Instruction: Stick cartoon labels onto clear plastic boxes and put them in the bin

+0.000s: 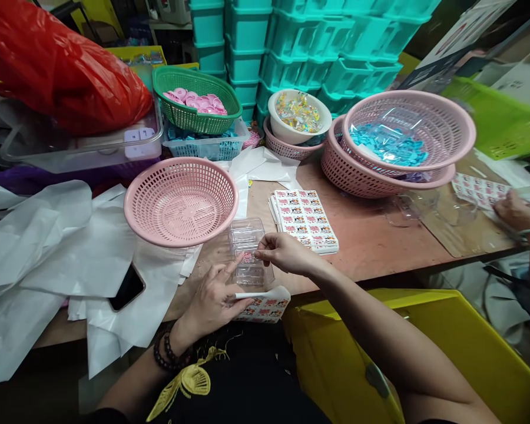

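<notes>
A clear plastic box (248,275) lies at the front edge of the table, with a small pink-printed sticker (248,257) over its middle. My right hand (287,253) pinches at the right side of this sticker, thumb and forefinger together. From the other side, my left hand (212,297) reaches its index finger to the sticker's left end. Its thumb and lower fingers grip a sticker sheet (268,308), which hangs curled below the box at the table edge. Just beyond my right hand sits a stack of sticker sheets (307,215).
A pink basket (181,229) stands behind the box. White backing paper (48,259) and a phone (128,288) lie left. Filled baskets (397,171) stand at the back right. Another person's hand (519,209) works at far right. A yellow bin (446,330) stands below the table.
</notes>
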### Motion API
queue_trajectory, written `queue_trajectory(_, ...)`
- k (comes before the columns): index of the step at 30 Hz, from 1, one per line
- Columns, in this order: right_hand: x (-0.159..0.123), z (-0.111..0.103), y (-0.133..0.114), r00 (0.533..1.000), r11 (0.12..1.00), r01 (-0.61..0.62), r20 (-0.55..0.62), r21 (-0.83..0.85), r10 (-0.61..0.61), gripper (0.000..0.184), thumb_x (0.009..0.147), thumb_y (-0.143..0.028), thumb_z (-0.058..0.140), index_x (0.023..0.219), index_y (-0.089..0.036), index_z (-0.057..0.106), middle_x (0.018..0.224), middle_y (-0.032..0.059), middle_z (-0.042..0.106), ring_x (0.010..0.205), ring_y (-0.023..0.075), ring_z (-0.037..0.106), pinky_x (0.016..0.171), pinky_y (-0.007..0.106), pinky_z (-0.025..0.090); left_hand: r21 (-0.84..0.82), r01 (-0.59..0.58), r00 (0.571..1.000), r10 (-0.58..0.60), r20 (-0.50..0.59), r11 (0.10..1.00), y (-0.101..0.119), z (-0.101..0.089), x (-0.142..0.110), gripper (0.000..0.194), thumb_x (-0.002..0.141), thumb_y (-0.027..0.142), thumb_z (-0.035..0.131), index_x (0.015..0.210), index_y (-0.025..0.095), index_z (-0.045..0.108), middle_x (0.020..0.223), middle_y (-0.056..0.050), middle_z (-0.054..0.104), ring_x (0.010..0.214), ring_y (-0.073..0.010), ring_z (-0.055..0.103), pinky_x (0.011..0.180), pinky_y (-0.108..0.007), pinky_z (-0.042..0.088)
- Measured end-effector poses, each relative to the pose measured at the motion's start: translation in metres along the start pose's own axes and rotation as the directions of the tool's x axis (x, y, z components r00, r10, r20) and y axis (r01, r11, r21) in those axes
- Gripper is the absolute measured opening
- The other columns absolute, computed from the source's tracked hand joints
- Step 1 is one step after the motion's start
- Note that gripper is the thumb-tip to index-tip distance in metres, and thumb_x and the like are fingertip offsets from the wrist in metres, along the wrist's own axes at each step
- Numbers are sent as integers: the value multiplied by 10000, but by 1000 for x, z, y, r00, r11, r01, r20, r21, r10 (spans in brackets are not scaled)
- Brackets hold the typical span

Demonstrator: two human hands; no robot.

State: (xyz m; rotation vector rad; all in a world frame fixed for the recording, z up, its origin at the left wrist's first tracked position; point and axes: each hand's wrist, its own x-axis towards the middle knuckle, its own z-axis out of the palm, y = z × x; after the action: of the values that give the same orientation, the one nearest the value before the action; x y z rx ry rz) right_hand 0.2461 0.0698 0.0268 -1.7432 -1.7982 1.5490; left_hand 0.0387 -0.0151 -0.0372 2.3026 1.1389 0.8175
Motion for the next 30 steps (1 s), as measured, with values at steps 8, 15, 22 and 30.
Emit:
queue_trajectory(8,-7,11,-7,987,963,5,-153,-271,-48,226,814,-274,697,690,-203,522,632,-5,617,618,151,569,572,244,377,74,109,983,-119,139,991,6,-9,4,149,910,322,653,843,261,772,1583,61,394,1013,-254,519,918,-468,511)
queue_trajectory(15,-11,9,8,933,931,-128,-361,-343,-5,421,805,-372,741,1112,-175,530,713,32,651,701,245,634,609,292,411,84,112,975,-126,182,990,7,-17,7,152,908,339,655,887,295,798,1575,55,406,957,-248,528,910,-467,502)
queue_trajectory(22,-63,11,25,888,899,292,-255,-327,-382,327,819,-417,707,1042,-203,603,987,92,691,896,240,654,771,338,494,-34,115,988,-111,109,993,17,-29,6,161,907,369,658,915,299,804,1529,12,480,1135,-265,561,979,-451,501)
queue_trajectory(30,-90,28,27,958,952,267,-62,-151,-278,48,843,-222,650,856,-198,611,767,5,685,669,149,615,610,246,450,-125,199,977,-206,-48,972,23,-35,2,513,775,488,780,1191,205,678,1315,-114,657,1189,-283,611,1011,-454,496)
